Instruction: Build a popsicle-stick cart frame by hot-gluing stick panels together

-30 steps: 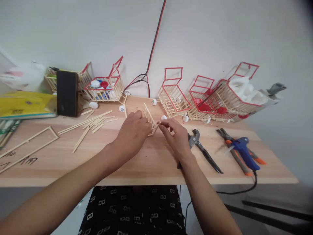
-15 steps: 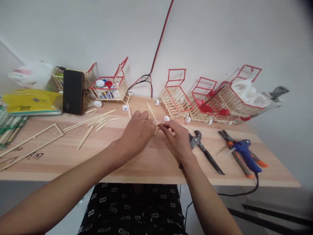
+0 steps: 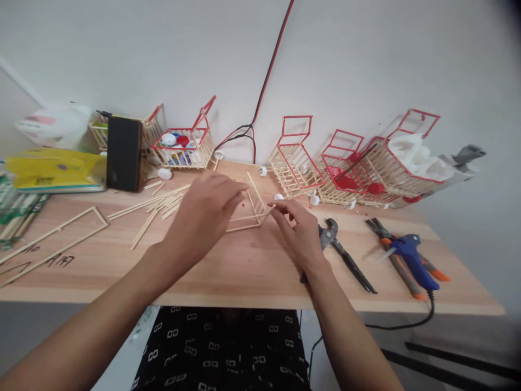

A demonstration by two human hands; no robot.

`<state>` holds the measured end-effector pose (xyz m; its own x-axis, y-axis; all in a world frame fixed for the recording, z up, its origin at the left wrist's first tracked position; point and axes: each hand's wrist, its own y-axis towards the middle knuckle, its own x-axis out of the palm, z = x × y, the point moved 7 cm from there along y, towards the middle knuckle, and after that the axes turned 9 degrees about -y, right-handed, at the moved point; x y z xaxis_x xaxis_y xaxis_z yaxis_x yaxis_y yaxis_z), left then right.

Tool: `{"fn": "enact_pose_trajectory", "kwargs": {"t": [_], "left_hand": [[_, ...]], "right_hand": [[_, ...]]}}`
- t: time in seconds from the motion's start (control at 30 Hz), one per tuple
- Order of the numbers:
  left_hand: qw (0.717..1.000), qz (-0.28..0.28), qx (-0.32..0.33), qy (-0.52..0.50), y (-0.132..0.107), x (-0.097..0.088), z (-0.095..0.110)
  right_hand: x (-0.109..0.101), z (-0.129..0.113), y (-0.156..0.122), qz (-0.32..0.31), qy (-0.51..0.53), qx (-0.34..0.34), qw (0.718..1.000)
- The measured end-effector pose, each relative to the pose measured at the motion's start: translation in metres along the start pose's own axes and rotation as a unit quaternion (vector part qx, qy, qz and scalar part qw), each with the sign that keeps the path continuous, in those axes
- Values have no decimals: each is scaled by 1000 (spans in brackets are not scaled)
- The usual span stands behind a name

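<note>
A small frame of pale wooden sticks stands on the wooden table, with a ladder-like side upright and thin rails lying flat. My right hand pinches the frame's near right corner between thumb and forefinger. My left hand hovers just left of the frame with its fingers stretched out and nothing in them. Its fingertips reach over the flat rails, slightly smeared by motion.
Black pliers lie right of my right hand, then orange-handled cutters and a blue glue gun. Stick carts with red rims line the wall. Loose sticks, a long stick rectangle, a black phone and a yellow pack are at left.
My left hand has let go of the stick frame and drawn back to the left, fingers spread. The frame now shows in full. My right hand stays at its corner.
</note>
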<state>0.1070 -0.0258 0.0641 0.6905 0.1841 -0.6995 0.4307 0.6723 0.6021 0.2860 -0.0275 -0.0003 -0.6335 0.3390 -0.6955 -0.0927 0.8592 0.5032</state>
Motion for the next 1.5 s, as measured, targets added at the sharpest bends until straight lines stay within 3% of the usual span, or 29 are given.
{"fn": "enact_pose_trajectory", "kwargs": {"t": [0.03,0.1,0.2,0.33,0.5,0.73,1.1,1.5], "left_hand": [[999,30,-35,-18,-7,-10,-8],[991,32,-110,-63,-25,-16,-25],[974,0,-195,-112,-49,-6,-44],[965,-6,-230,-129,-63,13,-50],[965,27,-214,-147,-60,18,-48],[974,28,-164,-153,-57,17,-46],[960,57,-179,-207,-57,19,-53],[944,57,-192,-261,-45,27,-87]], "right_hand": [[-1,0,0,3,2,-2,1000],[-1,-2,0,2,6,-9,1000],[0,-2,0,2,5,-18,1000],[2,-1,0,9,3,-25,1000],[2,-2,-1,17,5,-28,999],[1,-2,-1,28,5,-32,999],[0,-4,0,29,23,-30,999],[7,-6,13,41,23,-51,998]]}}
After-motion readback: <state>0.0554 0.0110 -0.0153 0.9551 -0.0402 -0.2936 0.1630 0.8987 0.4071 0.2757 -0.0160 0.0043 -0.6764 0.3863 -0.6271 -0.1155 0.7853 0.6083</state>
